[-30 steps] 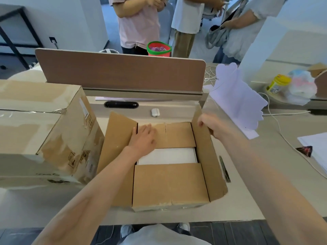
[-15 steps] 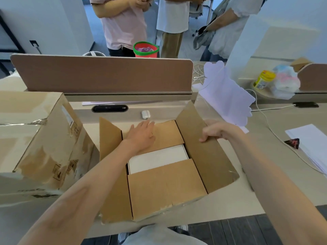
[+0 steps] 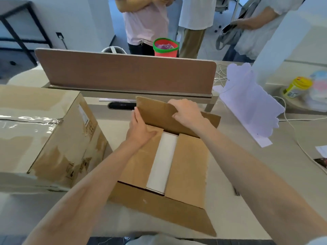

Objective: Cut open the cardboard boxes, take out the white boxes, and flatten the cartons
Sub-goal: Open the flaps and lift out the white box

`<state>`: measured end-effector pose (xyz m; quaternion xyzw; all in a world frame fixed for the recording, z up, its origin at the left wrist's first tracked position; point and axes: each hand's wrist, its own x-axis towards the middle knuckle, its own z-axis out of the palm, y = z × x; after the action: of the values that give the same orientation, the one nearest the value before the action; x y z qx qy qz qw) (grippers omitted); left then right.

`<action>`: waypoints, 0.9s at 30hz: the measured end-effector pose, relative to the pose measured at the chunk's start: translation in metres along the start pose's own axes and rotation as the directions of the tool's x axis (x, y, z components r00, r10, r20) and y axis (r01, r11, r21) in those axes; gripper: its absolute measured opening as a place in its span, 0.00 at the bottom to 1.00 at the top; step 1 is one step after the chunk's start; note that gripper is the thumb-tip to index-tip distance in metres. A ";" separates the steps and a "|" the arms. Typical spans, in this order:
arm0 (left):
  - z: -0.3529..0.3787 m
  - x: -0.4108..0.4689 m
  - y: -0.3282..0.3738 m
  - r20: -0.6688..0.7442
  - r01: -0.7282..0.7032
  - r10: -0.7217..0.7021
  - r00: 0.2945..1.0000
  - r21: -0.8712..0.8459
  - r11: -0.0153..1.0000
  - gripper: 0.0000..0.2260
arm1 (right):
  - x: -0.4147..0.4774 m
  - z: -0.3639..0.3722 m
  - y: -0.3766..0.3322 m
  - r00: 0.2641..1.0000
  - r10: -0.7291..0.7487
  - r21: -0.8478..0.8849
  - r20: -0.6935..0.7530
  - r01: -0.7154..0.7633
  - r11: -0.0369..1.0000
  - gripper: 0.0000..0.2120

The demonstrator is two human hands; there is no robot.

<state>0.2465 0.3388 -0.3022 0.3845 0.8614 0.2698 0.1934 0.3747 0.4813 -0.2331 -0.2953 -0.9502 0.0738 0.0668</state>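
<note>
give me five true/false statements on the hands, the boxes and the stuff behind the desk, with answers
1. The right hand grips the top edge of the far flap of the open carton. True.
2. The white box lies out on the desk beside the open carton. False: it sits inside the carton and shows in the gap between two inner flaps.
3. The large carton on the left has tape across its top. True.
4. The left hand holds a knife. False: it rests on the carton's left inner flap, with no tool in it.
5. The bucket behind the divider is blue. False: it is red with a green rim.
</note>
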 end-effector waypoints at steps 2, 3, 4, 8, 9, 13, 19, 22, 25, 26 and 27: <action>0.001 -0.003 -0.011 -0.055 0.065 -0.060 0.997 0.094 0.993 0.55 | 0.013 0.011 -0.003 0.994 -0.058 -0.074 -0.092 0.051 0.996 0.22; 0.002 -0.005 -0.014 -0.067 0.074 -0.064 0.996 0.152 0.986 0.54 | 0.016 0.018 -0.005 0.990 -0.069 -0.138 -0.126 0.051 0.989 0.25; 0.002 -0.007 -0.016 -0.071 0.063 -0.049 0.996 0.209 0.976 0.52 | 0.019 0.026 -0.005 0.988 -0.057 -0.191 -0.141 0.029 0.981 0.28; 0.007 -0.014 -0.018 0.020 -0.068 0.065 0.998 0.369 0.927 0.49 | 0.013 0.056 -0.007 0.993 0.115 -0.237 -0.042 -0.121 0.964 0.40; 0.009 -0.015 -0.018 0.044 -0.084 0.072 0.996 0.388 0.918 0.50 | 0.006 0.065 -0.006 0.990 0.141 -0.228 0.021 -0.132 0.965 0.40; 0.014 -0.015 -0.011 0.119 -0.041 -0.009 0.993 0.411 0.911 0.52 | -0.031 0.088 0.005 0.940 0.220 -0.088 0.259 -0.204 0.975 0.31; -0.012 -0.015 0.018 0.075 -0.211 0.198 0.977 0.366 0.906 0.29 | -0.034 0.043 -0.005 0.965 0.235 0.088 0.117 -0.246 0.965 0.19; -0.039 -0.012 0.033 0.004 -0.297 0.328 0.945 0.432 0.851 0.22 | -0.029 0.006 -0.009 0.964 0.248 -0.118 0.097 -0.236 0.965 0.11; -0.066 -0.006 0.035 0.065 -0.259 0.326 0.943 0.757 0.599 0.18 | -0.034 -0.017 0.003 0.961 0.260 -0.516 0.097 -0.175 0.839 0.11; -0.073 -0.004 0.032 0.104 -0.239 0.296 0.949 0.852 0.466 0.18 | -0.038 -0.019 0.009 0.950 0.289 -0.592 0.120 -0.166 0.789 0.12; -0.078 -0.003 0.028 0.138 -0.225 0.254 0.957 0.907 0.357 0.19 | -0.044 -0.020 0.014 0.930 0.332 -0.639 0.156 -0.161 0.752 0.14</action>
<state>0.2225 0.3275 -0.2238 0.5445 0.8038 -0.2168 -0.1020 0.4216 0.4700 -0.2201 -0.4121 -0.8743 -0.1937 -0.1684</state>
